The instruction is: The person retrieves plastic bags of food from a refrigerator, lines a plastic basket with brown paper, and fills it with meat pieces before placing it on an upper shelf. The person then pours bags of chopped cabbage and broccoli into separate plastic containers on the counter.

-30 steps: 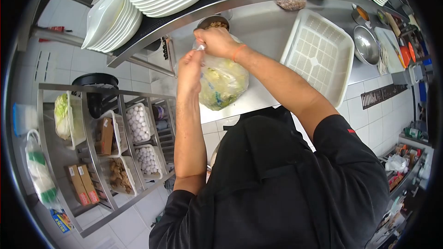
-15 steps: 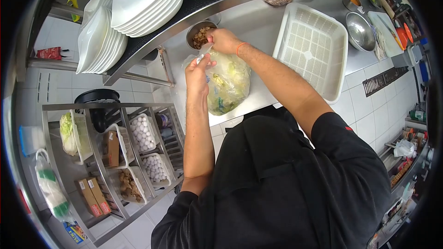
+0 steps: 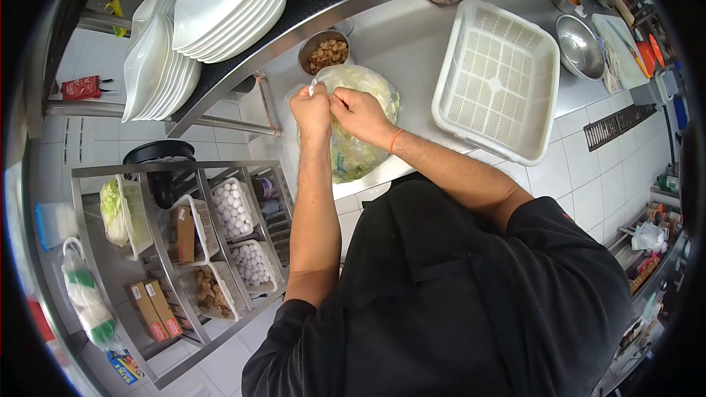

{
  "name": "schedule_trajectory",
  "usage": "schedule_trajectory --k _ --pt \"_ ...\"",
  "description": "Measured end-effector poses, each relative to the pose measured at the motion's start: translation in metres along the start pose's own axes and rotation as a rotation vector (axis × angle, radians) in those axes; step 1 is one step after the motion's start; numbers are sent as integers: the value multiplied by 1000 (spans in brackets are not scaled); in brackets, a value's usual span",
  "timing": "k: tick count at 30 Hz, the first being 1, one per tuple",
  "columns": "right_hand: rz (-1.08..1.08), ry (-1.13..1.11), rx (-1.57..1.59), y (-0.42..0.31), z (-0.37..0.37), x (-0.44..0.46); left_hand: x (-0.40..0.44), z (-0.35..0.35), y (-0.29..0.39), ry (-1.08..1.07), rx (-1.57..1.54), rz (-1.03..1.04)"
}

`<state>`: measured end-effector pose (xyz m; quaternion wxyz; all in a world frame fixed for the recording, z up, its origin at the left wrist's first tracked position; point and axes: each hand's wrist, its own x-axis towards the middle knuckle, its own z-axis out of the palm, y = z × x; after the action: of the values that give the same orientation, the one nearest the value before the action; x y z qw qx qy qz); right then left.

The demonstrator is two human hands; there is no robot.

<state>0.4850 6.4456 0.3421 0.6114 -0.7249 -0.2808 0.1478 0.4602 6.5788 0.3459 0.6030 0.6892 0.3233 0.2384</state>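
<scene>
A clear plastic bag (image 3: 357, 151) full of pale green leafy vegetable rests on the steel counter (image 3: 397, 40), near its front edge. My left hand (image 3: 312, 110) is closed at the bag's gathered top, with a twist of plastic sticking up above the fingers. Just to its right, my right hand (image 3: 360, 112) is also closed on the plastic, thumb toward the left hand; an orange band circles that wrist. Behind the bag stands a metal bowl (image 3: 324, 51) of brown chunks. To the right lies a white perforated basket (image 3: 496, 81) with nothing in it.
Stacked white plates (image 3: 228, 7) line the shelf above. A metal bowl (image 3: 579, 47) and a cutting board (image 3: 621, 51) are at the right. Lower left, a rack (image 3: 173, 290) holds eggs (image 3: 232, 209), cartons and cabbage (image 3: 113, 213).
My right hand has come down from beside the bowl toward me and now sits close beside my left hand. The bowl of brown chunks shows more fully.
</scene>
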Motion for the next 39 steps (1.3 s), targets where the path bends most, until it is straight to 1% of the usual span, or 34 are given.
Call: schedule_trajectory --k 1,3,4,6,7,9,10,12,13,15,18,21,24,27,31,32,35,37,39 --pt "17 -29 19 -2 -3 -3 6 2 -1 54 -35 -34" --pt "-138 -59 -43 4 -2 -10 20 -1 1 163 -105 -102" --pt "-216 -75 -74 10 -1 -14 29 -9 1 126 -194 -191" --pt "-301 -77 -206 28 -4 -26 48 -35 2 49 -374 -367" --pt "-344 -77 -272 38 -8 -32 52 -46 5 3 -358 -405" --pt "-328 -107 -299 64 -33 -36 59 -69 12 -91 -327 -479" --pt "-274 -158 -315 67 -49 -36 61 -83 19 -233 -240 -484" --pt "-168 -259 -342 54 -79 -35 50 -81 41 -371 42 -399" --pt "-190 -206 -263 45 -81 -35 44 -79 52 -437 186 -354" --pt "-232 -100 -104 26 -77 -32 28 -72 63 -406 222 -336" --pt "-561 201 -244 5 -51 1 17 -60 58 -328 264 -274" --pt "-723 124 -422 16 -11 39 19 -59 43 -276 219 -192" --pt "-548 -117 -484 29 12 63 1 -59 39 -215 166 -153" --pt "-414 -96 -413 25 27 69 -10 -53 38 -184 119 -67" --pt "-419 -76 -472 27 33 79 -18 -56 35 -227 47 -113" --pt "-429 -107 -506 28 32 85 -18 -59 32 -243 36 -123" --pt "-325 -196 -613 27 27 96 -20 -64 29 -286 3 -130" --pt "-295 -231 -662 25 23 100 -24 -63 27 -297 -14 -114" --pt "-276 -258 -684 21 18 105 -26 -66 24 -300 -110 -90"
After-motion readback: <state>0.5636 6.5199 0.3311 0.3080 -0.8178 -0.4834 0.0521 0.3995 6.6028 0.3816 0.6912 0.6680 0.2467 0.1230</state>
